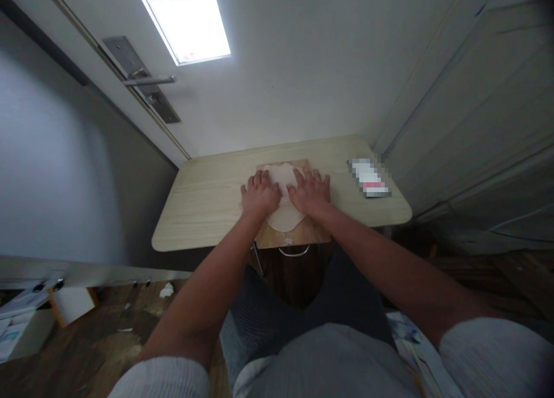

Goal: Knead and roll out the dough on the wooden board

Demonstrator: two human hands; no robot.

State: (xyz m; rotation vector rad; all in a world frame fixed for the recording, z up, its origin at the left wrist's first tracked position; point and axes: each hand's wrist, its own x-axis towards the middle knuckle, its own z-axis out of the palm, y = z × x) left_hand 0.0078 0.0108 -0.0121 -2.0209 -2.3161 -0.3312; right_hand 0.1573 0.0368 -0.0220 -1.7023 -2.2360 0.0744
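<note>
Both hands lie flat, fingers spread, palms down on a pale sheet of dough [283, 210], gripping nothing. The left hand [259, 194] covers the dough's left side, the right hand [309, 192] its right. The dough lies on a brown board [303, 233] at the near edge of a light wooden desk [208, 202]. A blurred packet [369, 179] lies on the desk, right of the board.

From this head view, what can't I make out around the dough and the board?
- Middle of the dough: covered by the left hand and right hand.
- Flat object on the table: blurred out, unreadable.
- Near edge of the board: what the metal loop under it belongs to is hidden.
- Whether the palms press down: cannot tell.
</note>
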